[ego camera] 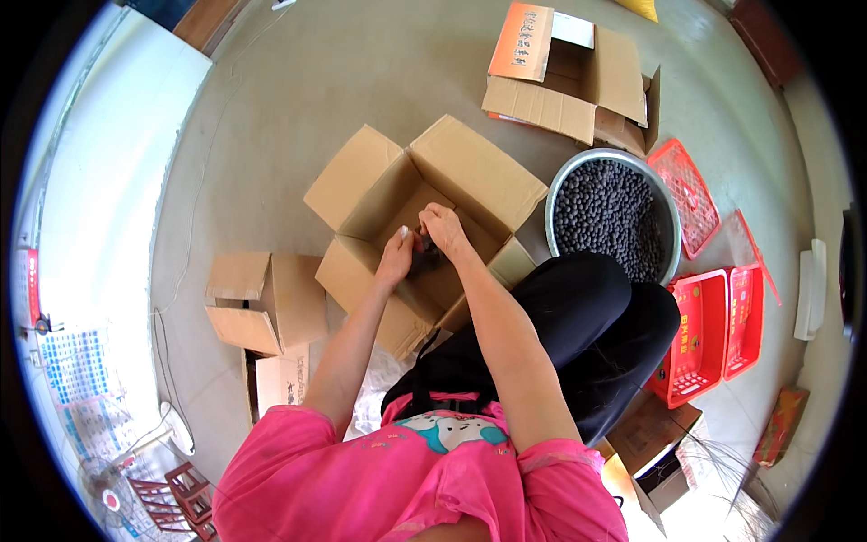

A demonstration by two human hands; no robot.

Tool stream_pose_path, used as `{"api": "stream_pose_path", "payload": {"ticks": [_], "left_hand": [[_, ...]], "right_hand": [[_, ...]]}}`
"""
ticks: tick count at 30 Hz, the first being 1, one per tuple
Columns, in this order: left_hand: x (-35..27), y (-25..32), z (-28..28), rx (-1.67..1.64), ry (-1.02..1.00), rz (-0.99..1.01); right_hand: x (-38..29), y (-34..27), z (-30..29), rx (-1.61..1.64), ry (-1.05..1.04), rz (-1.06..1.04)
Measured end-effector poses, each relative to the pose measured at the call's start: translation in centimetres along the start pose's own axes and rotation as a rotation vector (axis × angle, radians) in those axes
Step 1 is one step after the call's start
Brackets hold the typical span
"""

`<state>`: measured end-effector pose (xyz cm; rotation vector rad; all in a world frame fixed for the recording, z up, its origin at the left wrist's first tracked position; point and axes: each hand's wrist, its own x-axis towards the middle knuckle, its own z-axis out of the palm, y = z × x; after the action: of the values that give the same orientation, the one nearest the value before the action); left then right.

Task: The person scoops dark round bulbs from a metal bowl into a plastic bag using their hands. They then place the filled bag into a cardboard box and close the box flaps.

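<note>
Both of my hands are close together over an open cardboard box (474, 152) in front of my knees, its flaps spread outward. My left hand (397, 252) and my right hand (441, 229) are on either side of a small dark bundle (427, 245), which looks like a thin bag of dark contents. The right fist is closed at its top. The left fingers touch its side, a whitish spot showing at the thumb. Right of the box stands a metal basin (552, 203) with many small round dark fruits or balls (603, 210).
Open cartons stand at the upper right (620, 74) and at the left (298, 305). Red plastic crates (698, 339) and a red lid (684, 196) lie beyond the basin. Clear plastic (372, 386) lies by my lap; a fan (108, 498) and a wooden chair (186, 498) are lower left.
</note>
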<state>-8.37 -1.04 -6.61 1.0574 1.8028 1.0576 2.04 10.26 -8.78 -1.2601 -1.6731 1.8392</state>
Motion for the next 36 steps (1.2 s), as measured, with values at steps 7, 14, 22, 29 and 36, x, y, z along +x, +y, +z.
{"api": "stream_pose_path", "payload": {"ticks": [7, 14, 22, 29, 36], "left_hand": [[-0.1, -0.1, 1.3, 0.031, 0.067, -0.132], [2.1, -5.2, 1.2, -0.265, 0.074, -0.189], [1.8, -3.7, 2.5, -0.525, 0.26, -0.391], [1.7, -2.6, 2.9, -0.475, 0.249, -0.389], [2.2, -3.2, 2.0, -0.47, 0.232, -0.284]], "right_hand": [[-3.4, -1.7, 0.6, -0.397, -0.062, 0.06], [-3.5, -4.3, 0.2, -0.392, -0.207, 0.091], [-2.7, -3.5, -0.1, -0.402, -0.175, 0.217], [-1.6, 1.0, -0.8, -0.821, -0.327, 0.121], [0.9, 3.4, 0.1, -0.27, -0.364, 0.056]]}}
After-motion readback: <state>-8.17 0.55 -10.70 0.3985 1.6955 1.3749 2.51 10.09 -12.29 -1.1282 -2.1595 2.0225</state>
